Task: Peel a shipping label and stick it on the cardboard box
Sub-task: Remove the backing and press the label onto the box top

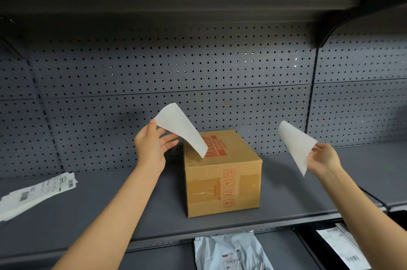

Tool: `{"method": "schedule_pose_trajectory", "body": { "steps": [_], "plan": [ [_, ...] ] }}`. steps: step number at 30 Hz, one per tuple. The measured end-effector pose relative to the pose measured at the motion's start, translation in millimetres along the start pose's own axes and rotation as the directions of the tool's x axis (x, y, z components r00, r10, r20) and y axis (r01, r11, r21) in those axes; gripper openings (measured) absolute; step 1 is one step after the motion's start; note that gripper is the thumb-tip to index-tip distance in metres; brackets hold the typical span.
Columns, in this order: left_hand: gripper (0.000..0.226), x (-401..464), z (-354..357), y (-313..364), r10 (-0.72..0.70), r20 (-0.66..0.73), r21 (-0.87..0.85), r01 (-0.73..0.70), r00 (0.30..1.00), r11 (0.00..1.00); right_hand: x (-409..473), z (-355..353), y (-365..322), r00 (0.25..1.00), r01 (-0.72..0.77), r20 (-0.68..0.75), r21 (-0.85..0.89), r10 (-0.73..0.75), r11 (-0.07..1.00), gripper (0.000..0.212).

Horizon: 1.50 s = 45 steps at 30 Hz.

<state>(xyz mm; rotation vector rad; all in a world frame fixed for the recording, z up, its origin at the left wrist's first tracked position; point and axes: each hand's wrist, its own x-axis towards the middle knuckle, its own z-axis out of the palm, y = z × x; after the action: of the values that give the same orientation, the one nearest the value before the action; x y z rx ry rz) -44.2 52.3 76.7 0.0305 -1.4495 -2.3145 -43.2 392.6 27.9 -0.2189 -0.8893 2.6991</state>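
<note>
Left hand [152, 144] pinches white sheet [182, 129], long axis slanting down-right toward cardboard box [222, 173].

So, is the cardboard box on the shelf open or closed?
Closed. The cardboard box has its top flaps lying flat, and clear tape runs down the front seam. The sheet in the left hand hangs above it, not stuck on.

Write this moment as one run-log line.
step: label peeled apart | left hand: holds white sheet over box | right hand: holds second sheet beside box | box: no label yet
</note>
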Motion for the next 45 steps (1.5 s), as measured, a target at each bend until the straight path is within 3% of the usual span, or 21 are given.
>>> {"method": "schedule_pose_trajectory", "body": {
  "steps": [1, 3, 9, 14, 19, 22, 26, 32, 38, 41, 45],
  "plan": [
    [0.021, 0.4, 0.4, 0.4, -0.001, -0.001, -0.002, 0.001, 1.000, 1.000, 5.1, -4.4, 0.2, 0.998, -0.008, -0.061, -0.020, 0.007, 1.000, 0.020],
    [0.024, 1.1, 1.0, 1.5, -0.001, -0.001, -0.007, 0.001, 1.000, 1.000, 15.0, -15.0, 2.9, 0.989, -0.081, -0.131, -0.092, 0.068, 0.992, 0.036],
    [0.027, -2.9, 0.5, 7.4, 0.022, 0.034, -0.005, -0.022, 0.999, 1.000, 31.5, -37.9, 12.0, 0.949, -0.233, -0.279, -0.308, 0.147, 0.923, 0.039],
    [0.018, -9.1, 2.1, 12.2, 0.047, 0.067, 0.012, -0.047, 0.997, 0.999, 38.9, -42.6, 18.0, 0.949, -0.189, -0.309, -0.389, 0.066, 0.902, 0.032],
    [0.016, -12.9, 6.0, 15.0, 0.059, 0.073, 0.016, -0.060, 0.996, 0.998, 33.3, -24.5, 18.1, 0.952, -0.046, -0.290, -0.456, -0.100, 0.889, 0.024],
    [0.018, -14.4, 10.2, 15.4, 0.060, 0.078, 0.016, -0.062, 0.995, 0.998, 11.4, 12.5, 17.1, 0.955, 0.121, -0.170, -0.526, -0.244, 0.842, 0.014],
    [0.021, -18.0, 15.7, 15.4, 0.076, 0.094, 0.017, -0.078, 0.993, 0.997, -31.2, 66.3, 23.6, 0.923, 0.376, 0.163, -0.587, -0.350, 0.717, 0.017],
    [0.022, -28.3, 26.0, 17.3, 0.098, 0.114, 0.020, -0.101, 0.989, 0.995, -88.4, 120.3, 47.2, 0.768, 0.614, 0.591, -0.572, -0.247, 0.544, 0.009],
    [0.028, -39.2, 36.5, 19.8, 0.157, 0.110, 0.027, -0.161, 0.981, 0.987, -112.9, 141.3, 79.7, 0.655, 0.753, 0.742, -0.627, -0.140, 0.198, 0.026],
    [0.025, -44.0, 38.5, 23.1, 0.167, 0.121, -0.010, -0.167, 0.979, 0.986, -116.3, 143.8, 88.2, 0.607, 0.792, 0.780, -0.610, -0.152, 0.030, 0.041],
    [0.024, -47.4, 38.7, 26.2, 0.182, 0.120, -0.003, -0.183, 0.976, 0.983, -115.2, 143.2, 92.0, 0.540, 0.798, 0.819, -0.571, -0.194, -0.192, 0.040]
  ]
}}
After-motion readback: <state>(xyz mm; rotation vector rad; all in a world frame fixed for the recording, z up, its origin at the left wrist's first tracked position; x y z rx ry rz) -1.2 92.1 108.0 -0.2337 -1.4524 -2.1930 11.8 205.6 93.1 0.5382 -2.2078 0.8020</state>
